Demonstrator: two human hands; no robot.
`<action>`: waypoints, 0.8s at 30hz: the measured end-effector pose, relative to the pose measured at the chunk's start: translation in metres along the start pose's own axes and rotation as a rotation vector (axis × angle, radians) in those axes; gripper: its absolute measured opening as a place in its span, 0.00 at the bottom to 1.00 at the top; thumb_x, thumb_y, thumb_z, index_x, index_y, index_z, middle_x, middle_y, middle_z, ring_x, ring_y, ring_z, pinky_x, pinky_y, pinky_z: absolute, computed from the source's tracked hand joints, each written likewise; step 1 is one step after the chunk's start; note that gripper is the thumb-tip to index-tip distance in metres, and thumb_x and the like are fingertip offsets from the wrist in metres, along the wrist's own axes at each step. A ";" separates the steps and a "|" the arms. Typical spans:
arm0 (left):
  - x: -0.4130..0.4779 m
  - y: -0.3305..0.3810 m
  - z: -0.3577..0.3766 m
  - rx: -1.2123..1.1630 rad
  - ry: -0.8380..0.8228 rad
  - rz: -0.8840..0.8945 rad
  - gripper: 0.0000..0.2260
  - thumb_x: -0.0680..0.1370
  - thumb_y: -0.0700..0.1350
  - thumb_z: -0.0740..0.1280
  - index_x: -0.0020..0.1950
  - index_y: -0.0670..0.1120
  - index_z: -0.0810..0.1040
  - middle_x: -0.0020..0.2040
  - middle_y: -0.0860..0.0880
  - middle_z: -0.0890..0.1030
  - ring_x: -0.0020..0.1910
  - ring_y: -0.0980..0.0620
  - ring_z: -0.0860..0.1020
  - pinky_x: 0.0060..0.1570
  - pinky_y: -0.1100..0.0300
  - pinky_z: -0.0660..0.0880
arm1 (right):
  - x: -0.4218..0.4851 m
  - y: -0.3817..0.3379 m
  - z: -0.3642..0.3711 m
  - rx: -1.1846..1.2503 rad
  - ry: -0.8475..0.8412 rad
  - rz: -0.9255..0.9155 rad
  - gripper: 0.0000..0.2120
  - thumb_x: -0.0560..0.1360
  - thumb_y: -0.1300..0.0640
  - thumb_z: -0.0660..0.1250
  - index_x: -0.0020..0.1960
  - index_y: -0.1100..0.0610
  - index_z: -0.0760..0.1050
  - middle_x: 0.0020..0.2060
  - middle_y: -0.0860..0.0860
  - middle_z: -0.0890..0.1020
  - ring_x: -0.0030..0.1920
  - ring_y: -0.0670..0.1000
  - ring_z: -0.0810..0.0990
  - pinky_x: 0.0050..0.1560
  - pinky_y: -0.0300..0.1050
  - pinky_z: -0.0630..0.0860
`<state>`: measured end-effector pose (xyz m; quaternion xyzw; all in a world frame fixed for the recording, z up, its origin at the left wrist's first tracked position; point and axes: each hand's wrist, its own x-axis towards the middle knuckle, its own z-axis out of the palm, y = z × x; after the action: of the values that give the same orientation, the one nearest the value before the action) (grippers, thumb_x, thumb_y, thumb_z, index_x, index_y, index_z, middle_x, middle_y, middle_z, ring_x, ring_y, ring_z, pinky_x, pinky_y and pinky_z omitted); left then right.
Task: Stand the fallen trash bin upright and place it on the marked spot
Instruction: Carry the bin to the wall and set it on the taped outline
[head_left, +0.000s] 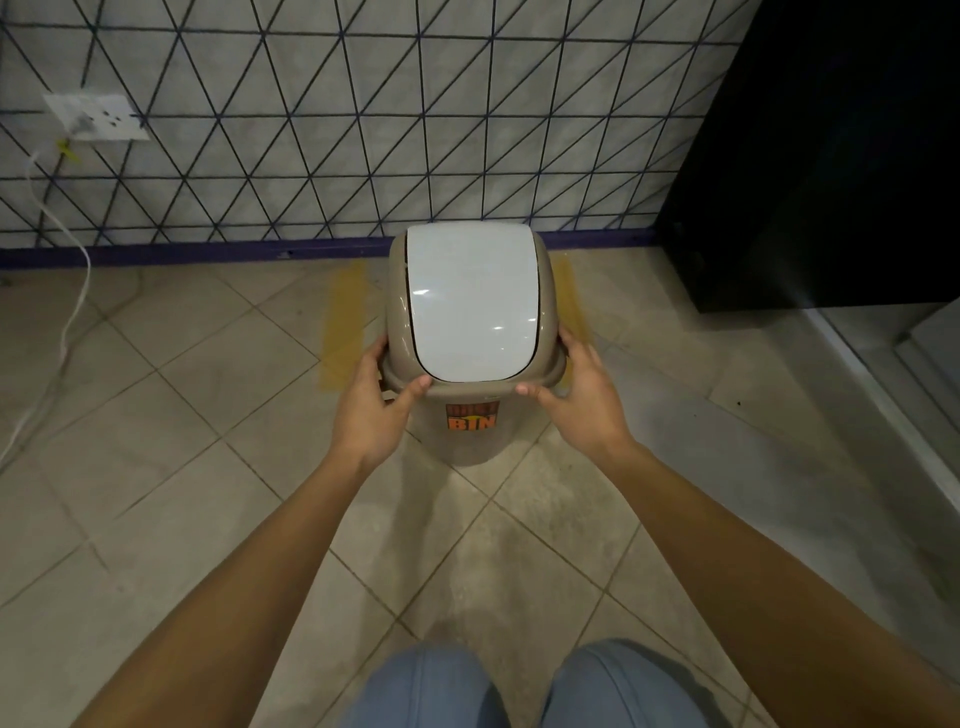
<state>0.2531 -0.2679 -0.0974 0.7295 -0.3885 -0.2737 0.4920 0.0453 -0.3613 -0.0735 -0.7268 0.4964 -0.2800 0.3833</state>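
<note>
Hands grip the upright bin (470, 436) by its rim, left hand (371, 410) at nine o'clock, right hand (582, 397) at three; yellow tape (343, 325) flanks it.

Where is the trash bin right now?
Centre of the head view: the trash bin stands upright between the yellow tape marks, near the wall, gripped by left hand and right hand.

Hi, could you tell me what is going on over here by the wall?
A person holds an upright trash bin by its rim, left hand and right hand on either side. The bin is between the yellow tape marks on the floor by the tiled wall. Both hands grip it.
</note>
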 end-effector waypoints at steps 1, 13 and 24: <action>0.003 0.001 0.000 -0.001 0.002 -0.003 0.34 0.72 0.53 0.70 0.75 0.52 0.58 0.70 0.53 0.69 0.59 0.53 0.74 0.48 0.67 0.72 | 0.004 -0.001 0.001 0.001 0.004 0.003 0.39 0.68 0.52 0.73 0.73 0.50 0.57 0.69 0.47 0.66 0.67 0.45 0.65 0.62 0.38 0.62; 0.041 0.016 0.010 0.027 0.026 -0.027 0.31 0.73 0.49 0.70 0.74 0.50 0.60 0.69 0.52 0.71 0.62 0.52 0.72 0.58 0.58 0.71 | 0.058 -0.009 0.004 0.030 0.025 0.102 0.40 0.63 0.58 0.77 0.70 0.55 0.63 0.66 0.50 0.68 0.66 0.50 0.68 0.63 0.40 0.64; 0.083 0.012 0.007 -0.022 0.005 -0.042 0.34 0.73 0.51 0.70 0.74 0.50 0.59 0.69 0.50 0.70 0.62 0.51 0.74 0.58 0.54 0.74 | 0.099 -0.012 0.016 0.064 0.048 0.098 0.39 0.62 0.60 0.78 0.69 0.56 0.64 0.65 0.51 0.68 0.65 0.50 0.69 0.65 0.41 0.66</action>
<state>0.2895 -0.3430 -0.0899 0.7329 -0.3687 -0.2863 0.4950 0.0992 -0.4470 -0.0695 -0.6822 0.5311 -0.2940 0.4076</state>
